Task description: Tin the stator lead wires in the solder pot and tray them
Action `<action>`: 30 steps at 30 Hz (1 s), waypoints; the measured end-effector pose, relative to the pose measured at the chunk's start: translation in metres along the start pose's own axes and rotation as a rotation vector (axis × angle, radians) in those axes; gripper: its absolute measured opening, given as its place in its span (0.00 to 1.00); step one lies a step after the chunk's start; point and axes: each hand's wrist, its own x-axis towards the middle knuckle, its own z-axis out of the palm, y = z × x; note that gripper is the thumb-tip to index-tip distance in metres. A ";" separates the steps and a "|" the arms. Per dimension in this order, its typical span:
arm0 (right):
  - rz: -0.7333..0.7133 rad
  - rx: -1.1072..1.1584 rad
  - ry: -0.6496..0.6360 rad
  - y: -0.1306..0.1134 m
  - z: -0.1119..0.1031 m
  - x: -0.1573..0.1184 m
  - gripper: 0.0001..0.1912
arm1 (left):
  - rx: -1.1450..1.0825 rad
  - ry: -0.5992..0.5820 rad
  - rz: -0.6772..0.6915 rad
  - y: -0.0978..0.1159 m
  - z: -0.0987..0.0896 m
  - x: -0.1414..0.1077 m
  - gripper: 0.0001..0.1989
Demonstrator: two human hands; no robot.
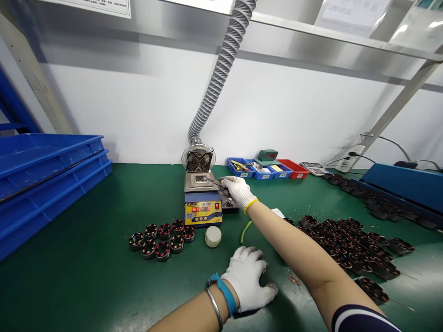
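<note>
My right hand, in a white glove with a yellow cuff, reaches forward with fingers closed on a thin metal tool, whose exact kind I cannot make out. The tool's tip is over the metal top of a solder pot with a blue and yellow front and a lit red display. My left hand, also gloved in white, rests palm down on the green table, fingers spread and nothing in it. Between the pot and this hand sit a round whitish block and a short green tube.
Several black ring-shaped coil cores stand left of centre, with many more at right. Blue trays are stacked at left. Small bins line the back. A grey duct hangs over a fan. Copper scraps lie nearby.
</note>
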 end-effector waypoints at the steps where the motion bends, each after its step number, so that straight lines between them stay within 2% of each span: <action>1: -0.010 -0.027 0.017 0.000 -0.007 0.000 0.11 | 0.001 0.001 0.000 0.000 0.000 0.000 0.25; 7: -0.073 -0.358 0.128 0.003 -0.058 -0.004 0.15 | 0.014 -0.003 -0.009 0.003 -0.003 0.000 0.23; 11: -0.116 -0.731 0.120 0.015 -0.076 -0.023 0.13 | 0.014 0.018 -0.004 0.003 -0.003 -0.001 0.23; 15: -0.157 -1.081 0.016 0.021 -0.078 -0.044 0.12 | 0.009 0.030 -0.002 0.002 -0.002 -0.002 0.23; 19: -0.185 -1.289 0.013 0.017 -0.077 -0.046 0.18 | 0.013 0.045 0.007 0.001 0.000 -0.002 0.22; 23: -0.211 -1.375 0.007 0.014 -0.074 -0.039 0.19 | 0.016 0.046 0.004 0.001 0.000 -0.001 0.22; 30: -0.226 -1.389 -0.009 0.021 -0.073 -0.031 0.17 | 0.041 0.046 0.020 0.001 0.000 -0.001 0.21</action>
